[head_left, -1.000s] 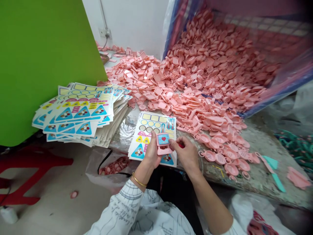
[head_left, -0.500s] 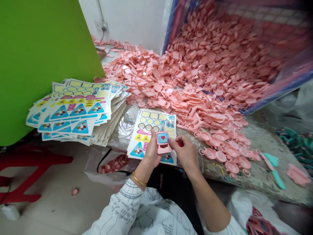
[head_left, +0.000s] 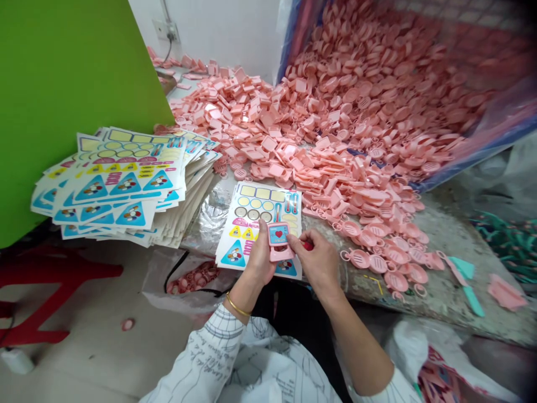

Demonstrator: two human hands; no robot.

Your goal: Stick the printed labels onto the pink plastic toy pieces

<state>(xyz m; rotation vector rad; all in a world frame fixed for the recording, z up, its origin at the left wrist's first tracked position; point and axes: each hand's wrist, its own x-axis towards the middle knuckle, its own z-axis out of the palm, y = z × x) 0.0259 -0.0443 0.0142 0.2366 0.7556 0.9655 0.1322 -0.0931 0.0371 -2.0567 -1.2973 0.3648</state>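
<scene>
My left hand [head_left: 260, 258] grips a small pink toy monitor [head_left: 282, 254] by its left side, thumb along the edge. On its screen is a blue sticker [head_left: 278, 234] with a red heart. My right hand [head_left: 321, 260] is closed, its thumb and fingertip touching the right edge of the monitor's screen. Part of a red object [head_left: 307, 245] shows inside that hand; its kind is hidden. Beneath both hands lies a sheet of stickers [head_left: 255, 204] with yellow, pink and blue shapes, on the worktable.
A thick stack of sticker sheets [head_left: 126, 173] leans out at the left beside a green panel [head_left: 75, 67]. Pink plastic parts [head_left: 268, 129] spill from a blue-edged crate [head_left: 474, 159] across the table. Turquoise pieces [head_left: 474, 299] lie at the right; a red stool [head_left: 54, 280] stands below left.
The view has shifted slightly. Both hands keep nearly the same place around the toy monitor, with the right fingertips still at its screen's right edge.
</scene>
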